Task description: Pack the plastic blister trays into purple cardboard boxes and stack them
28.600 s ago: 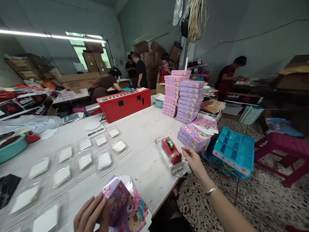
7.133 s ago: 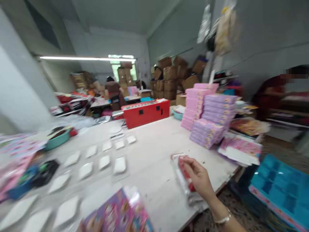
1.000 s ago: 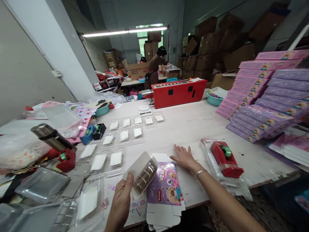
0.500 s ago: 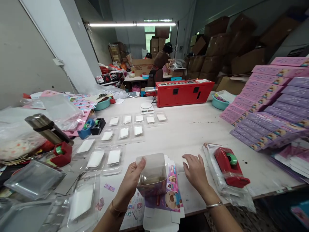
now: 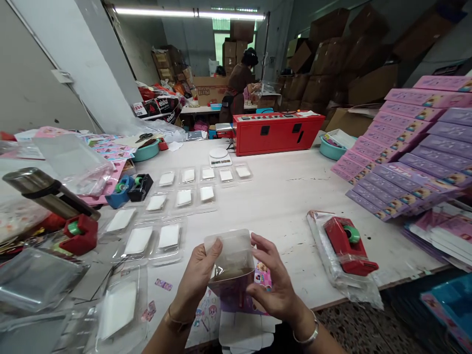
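Note:
Near the front edge of the table, my left hand [image 5: 201,273] grips a clear plastic box [image 5: 232,253] by its left side, thumb pressed on the wall. My right hand [image 5: 275,282] curves around the box's right side, thumb and fingers spread apart; whether its fingertips touch the plastic is unclear. Below lies a pink and purple printed carton [image 5: 262,276], partly covered by both the box and my right hand. Its white flaps [image 5: 245,330] stick out toward me.
Clear trays with white pads [image 5: 169,237] stand in rows at left. Tape dispensers sit on both sides, a red one [image 5: 350,246] at right. A red machine [image 5: 276,132], kitchen scale [image 5: 220,157] and stacked pink and purple boxes [image 5: 401,123] lie farther off. Another person [image 5: 238,83] works behind.
My right hand has moved left, from above the bare table to the right side of the plastic box. My left hand keeps its hold. The view has shifted slightly.

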The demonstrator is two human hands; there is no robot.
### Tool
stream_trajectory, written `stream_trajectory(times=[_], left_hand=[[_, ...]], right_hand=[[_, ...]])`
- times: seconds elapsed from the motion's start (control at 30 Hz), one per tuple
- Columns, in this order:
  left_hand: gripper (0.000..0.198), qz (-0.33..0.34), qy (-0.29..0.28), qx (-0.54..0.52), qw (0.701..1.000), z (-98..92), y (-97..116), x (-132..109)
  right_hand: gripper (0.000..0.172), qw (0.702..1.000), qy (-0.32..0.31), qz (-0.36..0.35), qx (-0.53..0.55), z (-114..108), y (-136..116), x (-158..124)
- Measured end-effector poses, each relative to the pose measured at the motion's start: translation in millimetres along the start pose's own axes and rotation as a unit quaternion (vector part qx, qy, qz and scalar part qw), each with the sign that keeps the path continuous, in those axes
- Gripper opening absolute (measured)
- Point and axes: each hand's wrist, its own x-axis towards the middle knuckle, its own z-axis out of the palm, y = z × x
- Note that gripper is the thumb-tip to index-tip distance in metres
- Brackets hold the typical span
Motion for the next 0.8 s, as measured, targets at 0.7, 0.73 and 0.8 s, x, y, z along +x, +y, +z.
stream_trajectory(times=[0.7, 0.73, 0.8], left_hand=[[0.017, 0.239, -0.105, 0.035, 0.965, -35.3, -18.9, -6.4], [0.019, 0.248, -0.116, 0.047, 0.961, -37.7, -18.9, -6.2], [0.021, 0.227, -0.114, 0.057, 0.966, -38.4, -19.3, -7.5]], right_hand=[[0.042, 0.994, -0.041, -0.092, -0.036, -1.6, 18.3, 0.6], [0.043, 0.99, -0.062, -0.111, -0.053, -5.7, 18.7, 4.6], [0.04, 0.982, -0.096, -0.14, -0.078, -11.9, 19.3, 11.9]])
